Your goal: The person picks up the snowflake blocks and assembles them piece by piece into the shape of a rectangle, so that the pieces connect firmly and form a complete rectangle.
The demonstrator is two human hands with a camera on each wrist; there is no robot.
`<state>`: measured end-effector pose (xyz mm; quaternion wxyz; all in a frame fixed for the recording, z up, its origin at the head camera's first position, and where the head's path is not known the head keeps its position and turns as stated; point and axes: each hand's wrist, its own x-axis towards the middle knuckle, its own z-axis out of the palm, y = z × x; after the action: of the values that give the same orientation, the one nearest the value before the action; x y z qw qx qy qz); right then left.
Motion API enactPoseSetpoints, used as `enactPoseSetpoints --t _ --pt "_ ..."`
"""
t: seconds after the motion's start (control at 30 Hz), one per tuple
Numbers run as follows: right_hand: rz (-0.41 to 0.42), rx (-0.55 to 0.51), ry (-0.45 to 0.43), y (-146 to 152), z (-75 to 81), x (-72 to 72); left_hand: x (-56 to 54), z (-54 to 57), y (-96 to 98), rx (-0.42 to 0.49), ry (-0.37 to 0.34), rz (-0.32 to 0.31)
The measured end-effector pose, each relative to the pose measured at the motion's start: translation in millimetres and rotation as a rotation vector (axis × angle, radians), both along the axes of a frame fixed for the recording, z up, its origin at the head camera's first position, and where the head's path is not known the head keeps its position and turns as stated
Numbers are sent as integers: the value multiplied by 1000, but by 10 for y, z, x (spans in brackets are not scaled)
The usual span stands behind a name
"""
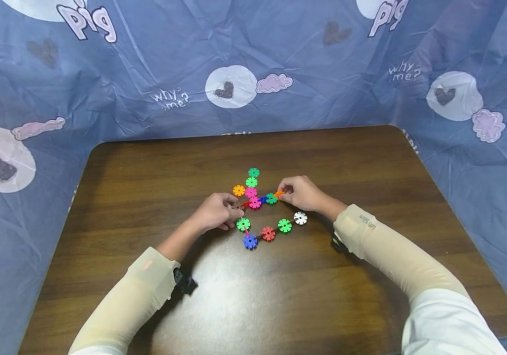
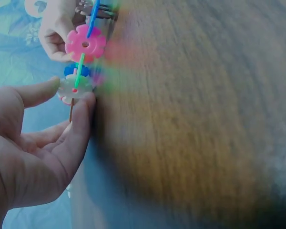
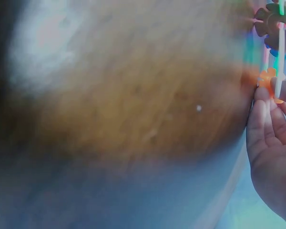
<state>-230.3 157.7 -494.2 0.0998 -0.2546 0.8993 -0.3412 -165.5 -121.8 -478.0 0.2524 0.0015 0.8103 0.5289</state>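
Small notched plastic snowflake discs are linked into a many-coloured figure on the table. My left hand pinches a brown disc at the left end of the middle row, fingertips partly covering it. Beside its thumb lies a green disc. At the row's right end my right hand pinches an orange disc between thumb and fingers; the right wrist view also shows this orange disc. Between the hands run a red, a pink, a blue and a green disc.
A column of pink and green discs reaches toward the back, with a yellow-orange disc at its left. The lower row bends from a blue disc to a white disc. A patterned blue cloth hangs behind the wooden table.
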Motion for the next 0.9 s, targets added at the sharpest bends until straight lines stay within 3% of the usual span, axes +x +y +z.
enactPoseSetpoints --t 0.37,0.53,0.7,0.9 --pt "37 32 27 -49 -3 -37 58 -17 33 -29 121 -97" --pt "104 80 45 -22 74 -88 71 27 23 -61 142 -116" --pt "170 139 25 19 255 -199 28 78 1 -168 232 -199" --pt "175 227 66 -186 367 -518 -79 179 46 -370 359 -293"
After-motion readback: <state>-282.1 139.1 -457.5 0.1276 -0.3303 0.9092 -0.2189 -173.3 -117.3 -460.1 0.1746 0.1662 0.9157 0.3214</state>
